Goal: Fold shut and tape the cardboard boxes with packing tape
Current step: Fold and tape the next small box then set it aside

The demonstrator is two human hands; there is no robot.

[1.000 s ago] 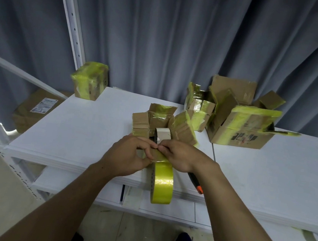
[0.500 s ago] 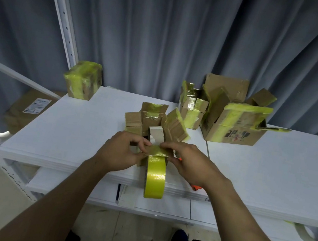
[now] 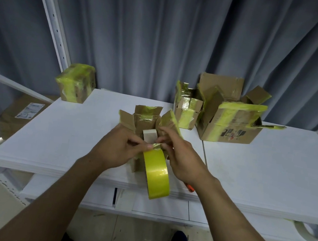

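Left hand (image 3: 120,149) and right hand (image 3: 181,157) pinch my tape end (image 3: 156,146). Sealed box (image 3: 75,86) at 10 o'clock; open boxes (image 3: 232,126) at 12, 2 remain.

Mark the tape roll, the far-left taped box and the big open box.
tape roll (image 3: 156,175): head view, outer band.
far-left taped box (image 3: 74,88): head view, front face.
big open box (image 3: 232,131): head view, front wall.

Pinching the crumpled end of a yellow tape roll (image 3: 155,176) with left hand (image 3: 116,150) and right hand (image 3: 182,157), over an open cardboard box (image 3: 146,117) on the desk (image 3: 64,129).
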